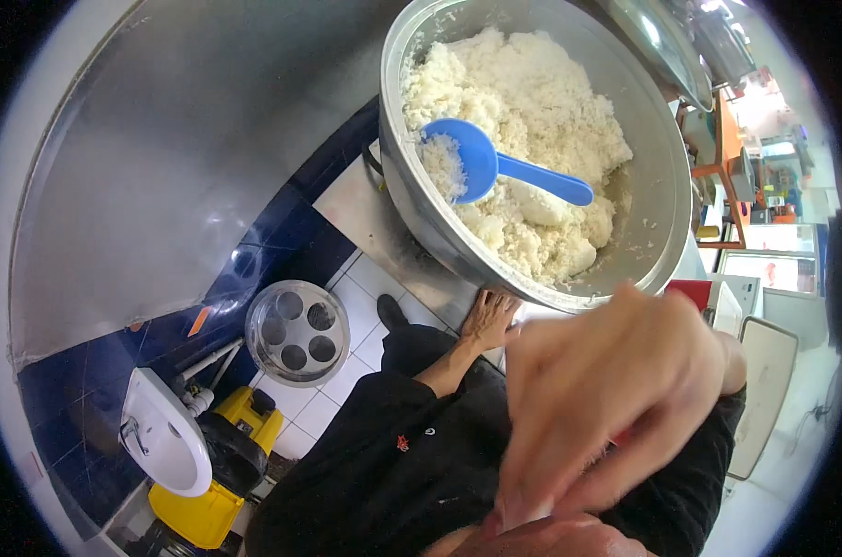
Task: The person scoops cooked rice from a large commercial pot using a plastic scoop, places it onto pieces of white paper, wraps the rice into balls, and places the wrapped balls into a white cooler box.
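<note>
A large metal pot (654,125) holds a heap of cooked white rice (525,76). On the rice, near the pot's left wall, lies a blue plastic rice scoop (480,163) with some rice in its bowl. My left hand (492,319) is lowered beside the pot, fingers spread and pointing under its rim; the rim partly hides the fingertips, so what they touch is unclear. Close to the camera, my right hand (612,390) is raised and blurred by motion. Its fingertips pinch together at my mouth, around what looks like a small white morsel (528,514).
Left of the pot runs a steel panel (156,160) above dark blue tiles. A round metal plate with several holes (299,365) stands low near the floor. Further left are a white washbasin (167,442) and a yellow-and-black machine (243,418). A metal lid (661,42) leans behind the pot.
</note>
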Demonstrator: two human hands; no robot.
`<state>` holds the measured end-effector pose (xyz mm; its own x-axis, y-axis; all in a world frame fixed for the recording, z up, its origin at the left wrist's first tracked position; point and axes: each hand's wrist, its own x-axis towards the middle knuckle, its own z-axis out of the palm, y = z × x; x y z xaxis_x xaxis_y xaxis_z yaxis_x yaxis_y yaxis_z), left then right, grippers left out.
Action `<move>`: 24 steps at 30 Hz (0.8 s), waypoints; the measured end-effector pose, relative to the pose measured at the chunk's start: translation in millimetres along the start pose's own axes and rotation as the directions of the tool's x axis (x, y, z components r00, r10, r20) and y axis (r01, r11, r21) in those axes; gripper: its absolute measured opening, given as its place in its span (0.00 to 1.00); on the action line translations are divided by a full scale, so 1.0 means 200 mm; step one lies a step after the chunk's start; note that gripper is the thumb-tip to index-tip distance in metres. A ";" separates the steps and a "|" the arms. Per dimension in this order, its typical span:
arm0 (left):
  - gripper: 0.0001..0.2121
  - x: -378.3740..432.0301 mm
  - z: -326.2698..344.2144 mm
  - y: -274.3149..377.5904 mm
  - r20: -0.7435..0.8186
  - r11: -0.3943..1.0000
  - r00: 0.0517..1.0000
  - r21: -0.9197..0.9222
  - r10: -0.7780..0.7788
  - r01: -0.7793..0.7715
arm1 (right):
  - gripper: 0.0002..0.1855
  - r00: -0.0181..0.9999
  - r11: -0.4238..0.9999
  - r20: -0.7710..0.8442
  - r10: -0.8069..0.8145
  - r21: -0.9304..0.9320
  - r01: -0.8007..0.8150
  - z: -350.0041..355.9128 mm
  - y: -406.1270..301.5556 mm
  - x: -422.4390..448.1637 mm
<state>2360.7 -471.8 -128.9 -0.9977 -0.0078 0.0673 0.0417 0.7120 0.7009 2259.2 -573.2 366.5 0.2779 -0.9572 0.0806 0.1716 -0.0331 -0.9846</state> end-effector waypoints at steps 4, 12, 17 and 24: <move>0.30 0.01 -0.04 0.01 -0.021 1.000 1.000 -0.002 0.021 -0.021 | 0.07 0.999 0.998 -0.006 -0.033 0.057 0.033 0.09 -0.02 -0.03; 0.31 0.02 0.02 0.03 0.103 0.998 0.993 -0.017 -0.065 0.067 | 0.07 0.947 0.965 -0.276 -0.165 0.154 0.212 0.20 -0.03 -0.24; 0.38 0.03 0.04 -0.01 0.209 0.995 0.978 0.100 -0.014 -0.007 | 0.06 0.775 0.933 -0.626 0.087 0.323 0.157 0.35 0.07 -0.52; 0.32 0.02 -0.02 0.17 -0.073 0.976 0.988 0.182 0.137 -0.122 | 0.11 0.425 0.952 -0.866 0.264 0.306 0.032 0.78 0.95 -1.05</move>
<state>2357.5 -450.2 -101.5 -0.9759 0.0389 0.2146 0.1529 0.8235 0.5463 2381.2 -334.5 186.8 -0.6552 -0.6642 -0.3599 0.4611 0.0257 -0.8870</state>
